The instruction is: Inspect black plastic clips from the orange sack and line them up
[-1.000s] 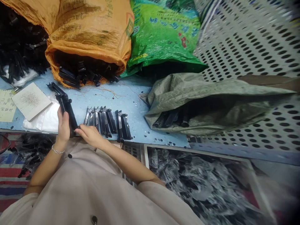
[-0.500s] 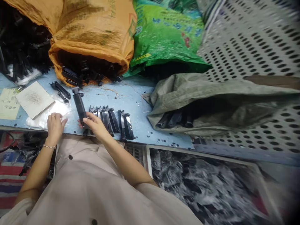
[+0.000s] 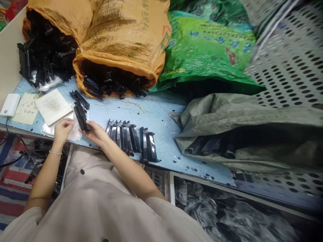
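A black plastic part is gripped in my right hand, tilted over the table's front edge. My left hand is beside clear plastic bags, its thumb and fingertips pinched together; what they hold, if anything, is too small to make out. Just behind it lies a white square tile with tiny specks on it. Several black parts stand in a row right of my right hand, and a pair lies a little farther right. Another black part rests behind the held one.
Orange sacks of black parts line the back, with a green sack beside them. A grey-green sack lies open at right. A yellow note and white device are at left; a bin of plastic wrap sits below.
The view has shifted left, so most things appear farther right. My right hand has brought the black part closer to my left hand and turned it. The left fingers stay pinched.
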### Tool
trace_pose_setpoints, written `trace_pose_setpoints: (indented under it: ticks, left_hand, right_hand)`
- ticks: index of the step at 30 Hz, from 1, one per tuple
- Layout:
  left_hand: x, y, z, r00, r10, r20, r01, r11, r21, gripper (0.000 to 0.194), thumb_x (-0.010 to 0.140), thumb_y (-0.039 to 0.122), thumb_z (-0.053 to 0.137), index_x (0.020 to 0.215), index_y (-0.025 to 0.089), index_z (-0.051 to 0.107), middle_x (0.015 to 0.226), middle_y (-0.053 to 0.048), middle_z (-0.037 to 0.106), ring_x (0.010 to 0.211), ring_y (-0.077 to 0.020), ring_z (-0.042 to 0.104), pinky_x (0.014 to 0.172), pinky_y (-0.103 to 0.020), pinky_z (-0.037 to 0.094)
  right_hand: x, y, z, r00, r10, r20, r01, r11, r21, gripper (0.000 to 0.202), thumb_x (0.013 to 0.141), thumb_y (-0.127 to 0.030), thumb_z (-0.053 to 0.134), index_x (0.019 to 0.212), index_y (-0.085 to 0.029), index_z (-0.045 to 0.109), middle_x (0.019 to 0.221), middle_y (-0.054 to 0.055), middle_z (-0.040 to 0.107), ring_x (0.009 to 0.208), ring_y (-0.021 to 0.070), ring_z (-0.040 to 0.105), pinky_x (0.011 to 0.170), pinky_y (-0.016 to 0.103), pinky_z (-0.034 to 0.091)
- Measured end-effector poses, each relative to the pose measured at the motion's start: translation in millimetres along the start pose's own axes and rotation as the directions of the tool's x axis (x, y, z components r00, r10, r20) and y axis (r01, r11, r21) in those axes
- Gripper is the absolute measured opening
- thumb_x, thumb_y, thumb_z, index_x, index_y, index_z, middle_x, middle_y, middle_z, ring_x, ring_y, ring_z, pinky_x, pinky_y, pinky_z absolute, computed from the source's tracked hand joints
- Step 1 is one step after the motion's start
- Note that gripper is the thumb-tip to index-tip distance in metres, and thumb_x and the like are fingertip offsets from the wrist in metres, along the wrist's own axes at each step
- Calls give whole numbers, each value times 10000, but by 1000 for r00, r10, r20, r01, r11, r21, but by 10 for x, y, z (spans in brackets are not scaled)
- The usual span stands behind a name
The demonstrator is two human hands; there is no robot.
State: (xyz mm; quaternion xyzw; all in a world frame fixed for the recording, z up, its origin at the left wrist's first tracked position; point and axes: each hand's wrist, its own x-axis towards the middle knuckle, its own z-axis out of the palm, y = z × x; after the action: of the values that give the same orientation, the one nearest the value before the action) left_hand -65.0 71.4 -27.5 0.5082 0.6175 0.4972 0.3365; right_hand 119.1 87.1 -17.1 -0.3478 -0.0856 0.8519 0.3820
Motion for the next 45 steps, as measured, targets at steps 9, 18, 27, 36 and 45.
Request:
trace_pose_setpoints:
  ticks: [9,18,27,36,45]
  left_hand:
    - [88,-39,-91,928,242,282,-355,803,480,437,822,74,469,1160,166,731,1232,-135,677,1188,-273,617,1095,-463,471]
    - [-348,209,-140,757,520,396,-637,721,272,603,964,70,395,1528,282,434,1462,-103,559,1369,-214,526,1162,-409,454]
    - [-664,156,-281,757,628,180,-643,668,375,621,966,69,454,1537,311,413,1423,-99,593,1322,-218,574,1128,-394,496]
    - [-895,483,-572,786,401,471,-578,746,331,527,913,192,593,1435,250,546,1356,-126,634,1259,-266,606,1111,-451,482]
    - [-898,-269,-1915,828,-452,332,-33,552,833,227,813,369,611,903,201,734,1044,-114,748,989,-296,713,895,-385,556]
  right_hand:
    - [-533,-57,-197,986,49,159,-35,995,-90,234,939,-352,572,972,-131,644,830,89,741,659,136,695,608,206,584]
    - [-362,93,-257,881,337,332,-413,890,195,377,1006,-390,395,1134,-78,562,802,103,718,544,89,574,451,135,491]
    - [-422,225,-102,882,331,336,-341,940,-29,374,930,-466,490,975,-116,613,772,68,682,487,68,412,395,149,353]
    - [-633,322,201,874,-17,485,452,393,-801,451,870,-347,688,1267,-169,567,1014,46,688,848,157,641,767,272,526]
    - [-1028,-436,-122,947,-306,-94,-285,-675,-680,417,1033,-366,438,1286,-52,541,1016,239,714,980,354,721,781,405,531]
